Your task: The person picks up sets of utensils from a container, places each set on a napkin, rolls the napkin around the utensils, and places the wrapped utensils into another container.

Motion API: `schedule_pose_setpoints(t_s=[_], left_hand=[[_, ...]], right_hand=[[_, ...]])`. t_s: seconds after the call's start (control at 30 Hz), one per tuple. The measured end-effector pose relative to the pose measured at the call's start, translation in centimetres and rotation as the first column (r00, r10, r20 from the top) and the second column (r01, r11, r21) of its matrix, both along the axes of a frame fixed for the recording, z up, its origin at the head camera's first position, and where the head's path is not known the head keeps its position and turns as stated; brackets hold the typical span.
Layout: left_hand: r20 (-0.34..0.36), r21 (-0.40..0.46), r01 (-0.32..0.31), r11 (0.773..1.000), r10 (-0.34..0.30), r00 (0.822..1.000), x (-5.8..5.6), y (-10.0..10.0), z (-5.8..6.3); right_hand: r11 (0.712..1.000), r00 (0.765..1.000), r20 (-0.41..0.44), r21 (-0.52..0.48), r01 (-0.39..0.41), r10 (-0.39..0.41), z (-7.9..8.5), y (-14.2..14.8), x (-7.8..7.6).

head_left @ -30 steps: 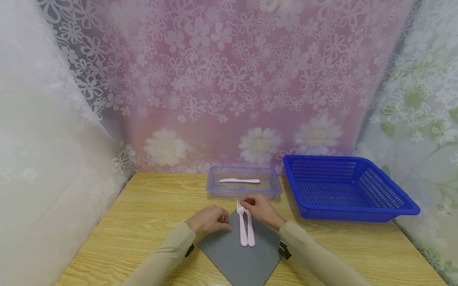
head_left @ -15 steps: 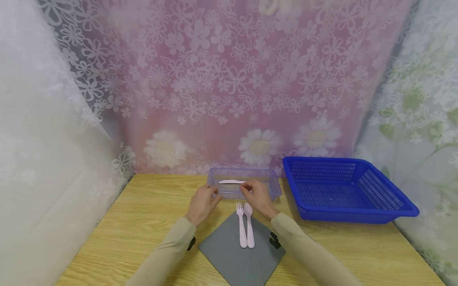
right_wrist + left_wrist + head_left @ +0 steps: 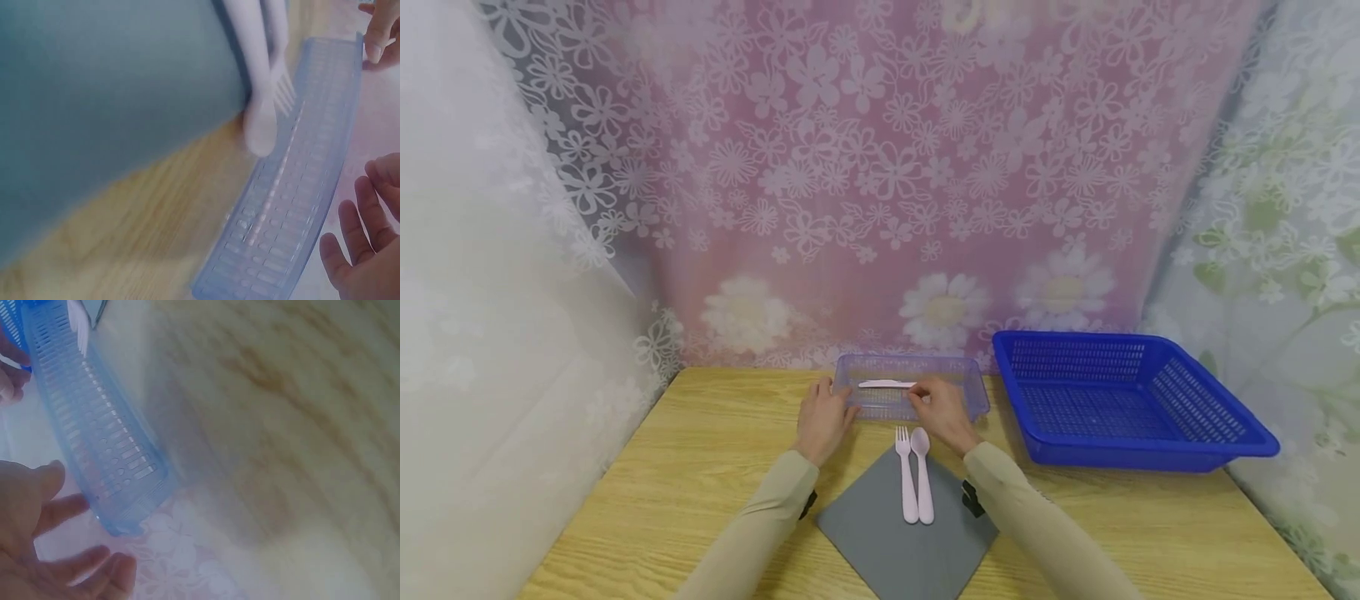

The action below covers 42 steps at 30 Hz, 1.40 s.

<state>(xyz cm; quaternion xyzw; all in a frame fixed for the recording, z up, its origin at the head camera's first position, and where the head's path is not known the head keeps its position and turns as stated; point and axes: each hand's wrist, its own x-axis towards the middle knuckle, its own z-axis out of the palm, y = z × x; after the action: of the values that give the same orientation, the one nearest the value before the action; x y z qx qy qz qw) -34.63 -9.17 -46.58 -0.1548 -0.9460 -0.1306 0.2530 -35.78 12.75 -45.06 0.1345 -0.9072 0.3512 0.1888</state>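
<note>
Pink floral cloth (image 3: 850, 167) backs a wood-grain table (image 3: 715, 442). On it, a translucent blue-violet, slotted tray (image 3: 883, 410) holds a slim, pale pink knife (image 3: 883, 384), lying lengthwise (its handle end hidden by fingers). The right hand (image 3: 945, 414) pinches that end between thumb and forefinger; the left hand (image 3: 822, 419), fingers loosely spread, touches the tray's left end.

Soft, even light with faint shadows

From here the desk (image 3: 700, 467) looks gently lit; the left wrist view washes out toward five o'clock, the right blurs the spoon (image 3: 261, 128).
</note>
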Motion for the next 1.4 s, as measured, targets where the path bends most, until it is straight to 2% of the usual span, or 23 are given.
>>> schedule_pose_setpoints(t_s=[0.13, 0.23, 0.4, 0.63, 0.8, 0.97, 1.07, 1.23, 1.4], left_hand=[[0.059, 0.01, 0.043, 0.999, -0.043, 0.997, -0.1, -0.1, -0.4], [0.076, 0.027, 0.066, 0.997, -0.068, 0.995, -0.3, -0.1, -0.5], [0.107, 0.041, 0.1, 0.994, -0.104, 0.989, -0.8, -0.1, -0.4], [0.121, 0.063, 0.161, 0.985, -0.168, 0.978, -1.3, -0.3, -0.4], [0.136, 0.067, 0.159, 0.985, -0.167, 0.977, -1.5, -0.3, -0.2], [0.134, 0.066, 0.159, 0.985, -0.167, 0.977, -1.6, -0.3, 0.1], [0.13, 0.058, 0.168, 0.984, -0.174, 0.976, -1.6, -0.3, 0.2], [0.105, 0.037, 0.154, 0.987, -0.157, 0.982, -1.7, -0.4, 0.0], [0.114, 0.039, 0.143, 0.989, -0.147, 0.983, -1.8, -0.5, -0.2]], right_hand=[[1.0, 1.0, 0.012, -0.006, 0.012, -0.012, -0.5, 0.4, -0.6], [1.0, 0.999, 0.032, -0.014, 0.02, -0.02, -0.5, 0.7, -1.0], [0.999, 0.998, 0.049, 0.03, 0.039, -0.04, -0.8, 0.8, -1.6], [0.986, 0.997, 0.074, 0.168, 0.015, -0.028, -1.4, 0.6, -2.5], [0.948, 0.99, 0.139, 0.317, -0.02, -0.025, -1.4, 0.5, -3.2], [0.898, 0.964, 0.261, 0.433, -0.07, -0.05, -1.1, 0.4, -3.7], [0.878, 0.934, 0.352, 0.464, -0.116, -0.062, -0.8, 0.5, -3.9], [0.874, 0.88, 0.472, 0.45, -0.184, -0.058, -0.7, 0.5, -4.1], [0.867, 0.843, 0.535, 0.448, -0.219, -0.063, -0.7, 0.5, -4.5]])
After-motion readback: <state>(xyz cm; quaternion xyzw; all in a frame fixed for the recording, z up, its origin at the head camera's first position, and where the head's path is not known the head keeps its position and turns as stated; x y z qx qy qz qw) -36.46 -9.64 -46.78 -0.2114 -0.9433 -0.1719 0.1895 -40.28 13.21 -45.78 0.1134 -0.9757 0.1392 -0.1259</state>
